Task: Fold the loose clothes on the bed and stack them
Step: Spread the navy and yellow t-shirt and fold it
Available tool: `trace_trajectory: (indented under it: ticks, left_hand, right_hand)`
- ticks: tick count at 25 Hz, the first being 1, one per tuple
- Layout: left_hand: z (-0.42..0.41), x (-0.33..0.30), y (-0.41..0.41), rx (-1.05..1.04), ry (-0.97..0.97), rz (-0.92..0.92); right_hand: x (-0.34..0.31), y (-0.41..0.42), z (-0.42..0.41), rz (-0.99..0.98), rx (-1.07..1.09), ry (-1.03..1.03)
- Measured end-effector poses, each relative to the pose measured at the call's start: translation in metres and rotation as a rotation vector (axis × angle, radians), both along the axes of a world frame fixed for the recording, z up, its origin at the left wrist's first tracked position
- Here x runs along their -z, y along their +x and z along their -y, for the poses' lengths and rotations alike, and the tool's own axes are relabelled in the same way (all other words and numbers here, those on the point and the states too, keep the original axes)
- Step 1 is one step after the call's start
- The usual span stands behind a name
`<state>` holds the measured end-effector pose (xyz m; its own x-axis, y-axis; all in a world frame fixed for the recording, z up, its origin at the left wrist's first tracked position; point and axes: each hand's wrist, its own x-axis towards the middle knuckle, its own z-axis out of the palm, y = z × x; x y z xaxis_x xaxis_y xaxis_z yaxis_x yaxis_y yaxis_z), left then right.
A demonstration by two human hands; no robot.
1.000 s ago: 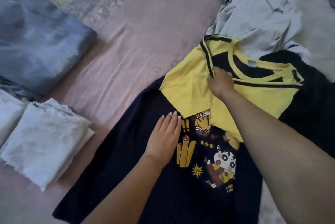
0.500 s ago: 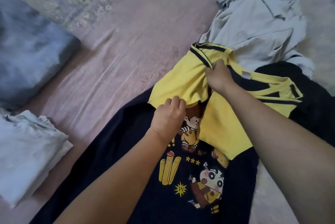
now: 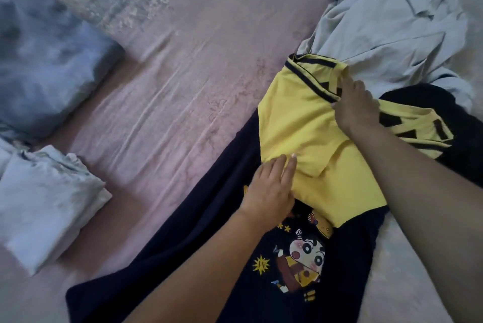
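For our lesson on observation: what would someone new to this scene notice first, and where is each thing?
The bright yellow top stands out, lying mid-right over a dark navy shirt with a cartoon print. The left hand lies flat at its lower edge, and the right hand presses its striped collar. Folded pale clothes sit at the left edge, and loose grey garments are heaped top right.

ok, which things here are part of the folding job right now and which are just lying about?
In the job:
yellow top, on the navy shirt
navy shirt, spread flat
left hand, fingers flat on the yellow top
right hand, on its striped collar
grey heap, loose, unfolded
white stack, already folded

Lying about:
blue pillow
pink sheet
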<state>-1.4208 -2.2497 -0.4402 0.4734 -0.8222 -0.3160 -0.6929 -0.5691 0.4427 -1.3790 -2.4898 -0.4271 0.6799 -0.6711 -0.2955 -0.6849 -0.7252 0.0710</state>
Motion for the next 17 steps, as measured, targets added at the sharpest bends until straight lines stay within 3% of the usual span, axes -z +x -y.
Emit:
trace_trajectory:
  ticks: [2,5,9,14,17]
  left_hand:
    - [-0.061,0.004,-0.011,-0.014,-0.059,0.086]
    - [-0.157,0.007,-0.023,-0.061,0.024,0.146]
    - [-0.246,0.010,-0.024,-0.041,0.161,0.247]
    - [-0.300,0.000,-0.022,0.063,0.243,0.230]
    - [-0.327,0.003,-0.041,0.213,0.389,0.143]
  right_hand:
    - [0.008,-0.013,-0.026,0.032,-0.172,-0.095]
    - [0.017,-0.039,-0.093,0.111,-0.406,0.073]
    - [0.032,-0.071,-0.183,-0.054,-0.655,0.237]
    - [0.045,-0.079,-0.225,-0.324,-0.548,0.250]
    - [0.039,-0.073,-0.239,-0.345,-0.445,0.221]
